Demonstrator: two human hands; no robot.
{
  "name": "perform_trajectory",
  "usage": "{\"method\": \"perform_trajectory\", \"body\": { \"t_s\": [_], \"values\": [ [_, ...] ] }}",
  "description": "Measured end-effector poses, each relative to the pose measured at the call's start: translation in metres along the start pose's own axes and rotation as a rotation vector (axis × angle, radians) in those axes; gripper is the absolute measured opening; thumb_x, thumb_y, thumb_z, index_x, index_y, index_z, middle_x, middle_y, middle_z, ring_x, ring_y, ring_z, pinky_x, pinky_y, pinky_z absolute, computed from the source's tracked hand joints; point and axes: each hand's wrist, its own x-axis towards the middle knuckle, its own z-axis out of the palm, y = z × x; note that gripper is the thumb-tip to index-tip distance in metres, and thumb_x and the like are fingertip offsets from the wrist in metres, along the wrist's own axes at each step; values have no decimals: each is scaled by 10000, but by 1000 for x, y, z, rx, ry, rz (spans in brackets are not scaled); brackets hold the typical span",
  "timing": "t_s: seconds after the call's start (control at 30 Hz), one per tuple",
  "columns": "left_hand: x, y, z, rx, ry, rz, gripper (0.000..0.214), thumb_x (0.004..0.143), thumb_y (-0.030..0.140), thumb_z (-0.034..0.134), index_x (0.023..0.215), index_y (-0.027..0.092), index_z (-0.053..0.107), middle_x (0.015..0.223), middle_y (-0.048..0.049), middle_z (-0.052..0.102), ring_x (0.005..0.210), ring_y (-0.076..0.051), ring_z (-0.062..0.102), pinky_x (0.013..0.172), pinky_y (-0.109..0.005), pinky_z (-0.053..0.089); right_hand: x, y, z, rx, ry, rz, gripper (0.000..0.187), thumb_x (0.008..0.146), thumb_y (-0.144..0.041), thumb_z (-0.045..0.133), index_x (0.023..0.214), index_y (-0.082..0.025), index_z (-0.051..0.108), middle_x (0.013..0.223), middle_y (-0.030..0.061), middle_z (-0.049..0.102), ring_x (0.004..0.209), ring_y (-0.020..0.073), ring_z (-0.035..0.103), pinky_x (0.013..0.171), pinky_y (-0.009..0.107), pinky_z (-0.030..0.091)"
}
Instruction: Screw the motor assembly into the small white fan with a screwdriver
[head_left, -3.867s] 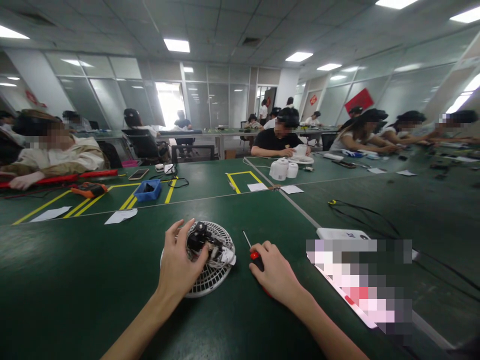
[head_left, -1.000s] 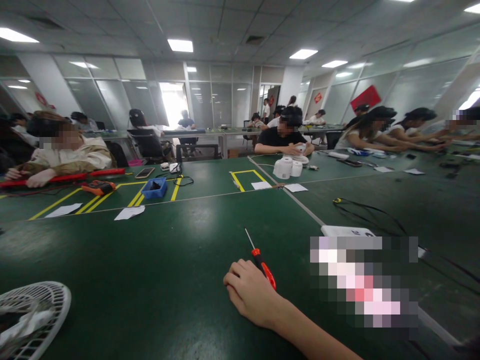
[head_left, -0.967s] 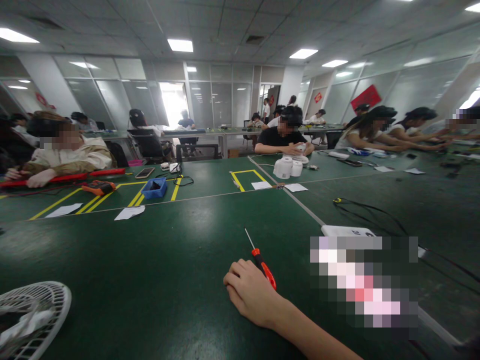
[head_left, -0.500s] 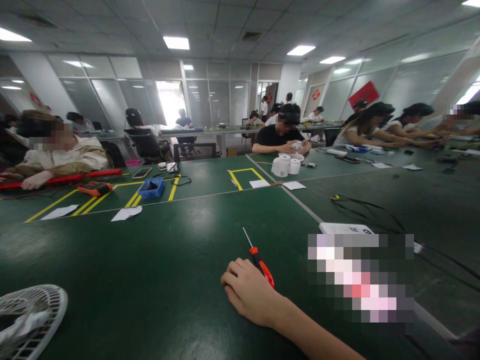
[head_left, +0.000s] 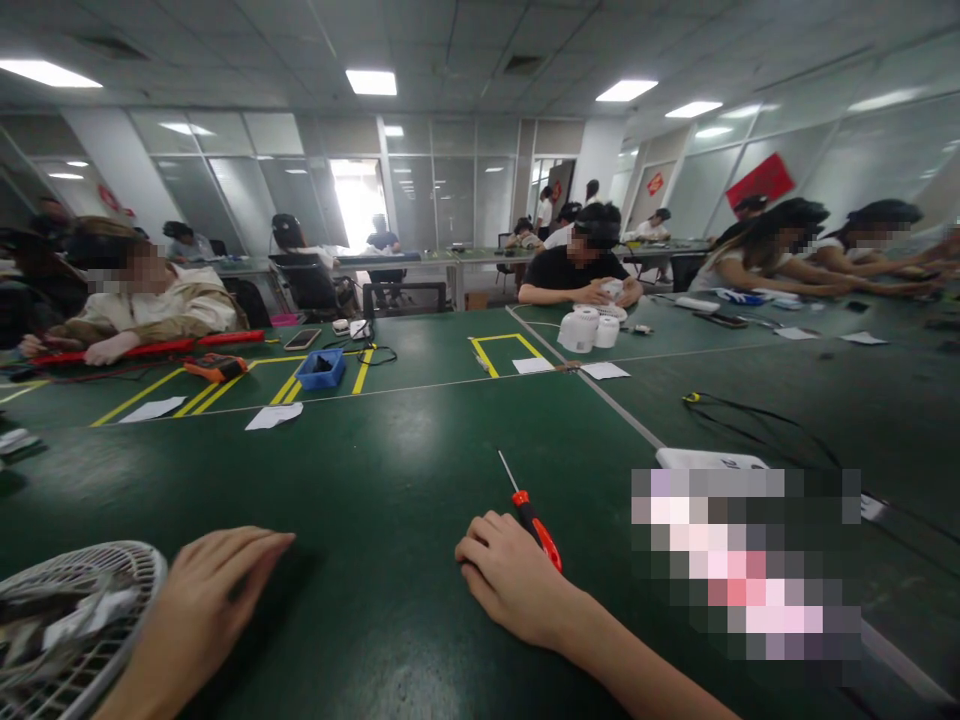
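Observation:
My right hand (head_left: 510,575) rests on the green table (head_left: 375,480), fingers curled loosely, right beside a red-handled screwdriver (head_left: 534,512) that lies by its knuckles; whether it grips the handle I cannot tell. My left hand (head_left: 199,610) lies low at the left with fingers stretched out and together, holding nothing. Just left of it sits a white round fan grille (head_left: 71,625) with dark and white parts inside, partly cut off by the frame edge.
A white flat device (head_left: 709,460) and a blurred patch lie to the right, with black cables (head_left: 750,420) beyond. Further off are a blue tray (head_left: 321,368), paper slips, yellow tape lines, white fan parts (head_left: 589,328) and several seated people around the tables.
The fan grille has moved from the table's middle to the far left. My left hand, out of view a second ago, has come back in beside the grille. The right hand stays by the screwdriver.

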Motion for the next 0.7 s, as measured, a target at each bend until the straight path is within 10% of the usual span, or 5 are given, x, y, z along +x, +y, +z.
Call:
{"method": "perform_trajectory", "body": {
  "t_s": [0.17, 0.33, 0.7],
  "values": [
    [31, 76, 69, -187, -93, 119, 311, 1017, 366, 439, 1074, 290, 735, 1006, -16, 770, 932, -182, 716, 841, -350, 561, -1, 2, 2, 0, 22, 20, 128, 966, -163, 568, 952, -188, 692, 965, 43, 691, 904, 194, 594, 803, 325, 415],
    [53, 133, 97, -174, -293, 108, 423, 1005, 458, 461, 1371, 282, 576, 1322, -50, 675, 1236, -247, 622, 990, -449, 514, -1, 5, 3, -10, 110, 77, 134, 956, -133, 568, 925, -176, 691, 925, 44, 698, 874, 199, 599, 823, 333, 422],
    [50, 135, 96, -185, -443, 195, 550, 999, 549, 416, 1515, 365, 365, 1544, -37, 472, 1461, -262, 400, 1179, -508, 346, -2, 16, -5, 40, 240, 141, 160, 934, -89, 565, 905, -176, 696, 906, 54, 712, 903, 215, 627, 892, 357, 436]
  ]
}}
